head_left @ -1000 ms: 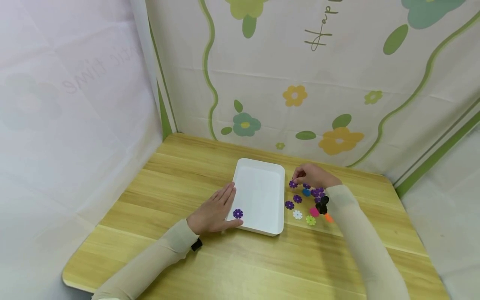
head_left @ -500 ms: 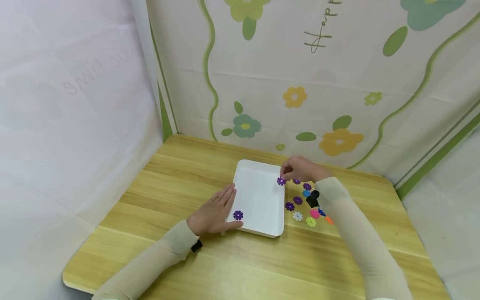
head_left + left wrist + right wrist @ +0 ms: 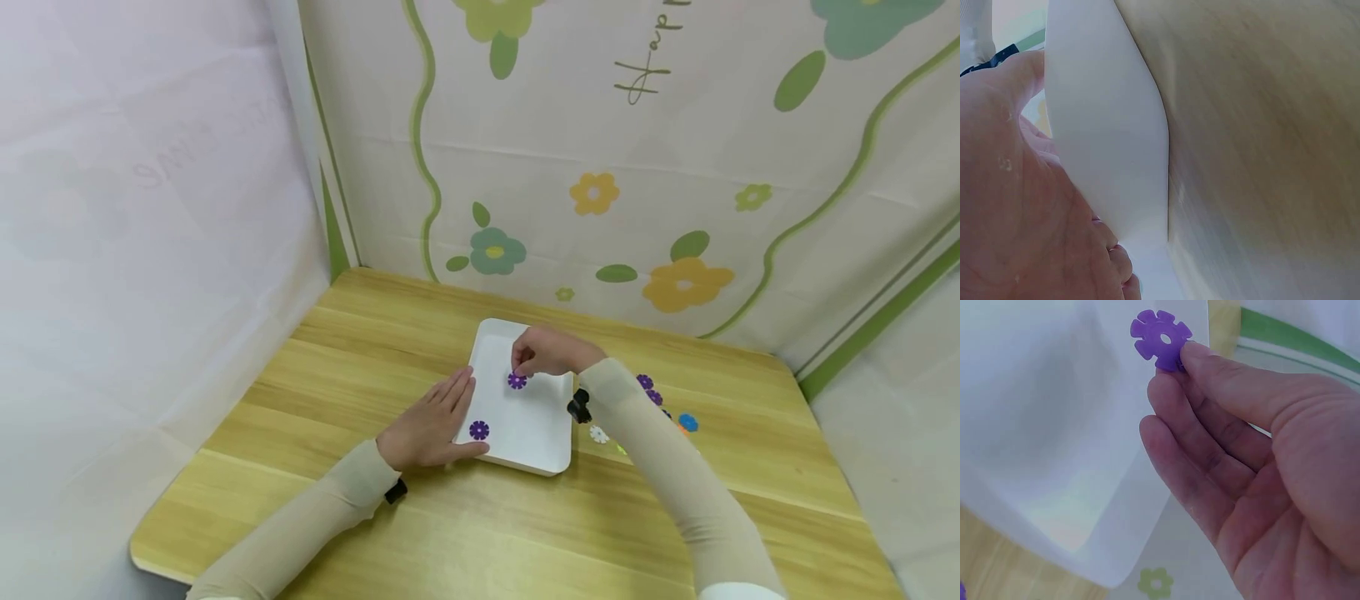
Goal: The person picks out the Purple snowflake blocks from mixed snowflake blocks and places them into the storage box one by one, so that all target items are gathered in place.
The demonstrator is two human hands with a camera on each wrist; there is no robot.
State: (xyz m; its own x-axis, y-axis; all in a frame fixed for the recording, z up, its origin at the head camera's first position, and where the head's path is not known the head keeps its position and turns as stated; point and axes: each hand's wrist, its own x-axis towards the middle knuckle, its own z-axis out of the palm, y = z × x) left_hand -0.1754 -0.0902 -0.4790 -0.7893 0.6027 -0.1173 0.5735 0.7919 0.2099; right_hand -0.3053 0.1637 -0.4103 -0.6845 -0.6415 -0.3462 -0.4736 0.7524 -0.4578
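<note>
My right hand pinches a purple snowflake disc by its edge between thumb and fingers, above the white tray. In the right wrist view the slotted rim and small centre hole of the disc show plainly. A second purple disc lies inside the tray at its near left corner. My left hand rests with straight fingers along the tray's left side, thumb at the near corner. The left wrist view has the palm against the tray's outer wall.
Right of the tray lie loose discs, partly hidden by my right forearm: purple ones, a blue one, a white one. A printed curtain stands behind the wooden table.
My right hand has carried the purple disc leftward from the loose discs, across the tray's right rim and over its inside. A blue disc now appears farther right. The left hand stays put.
</note>
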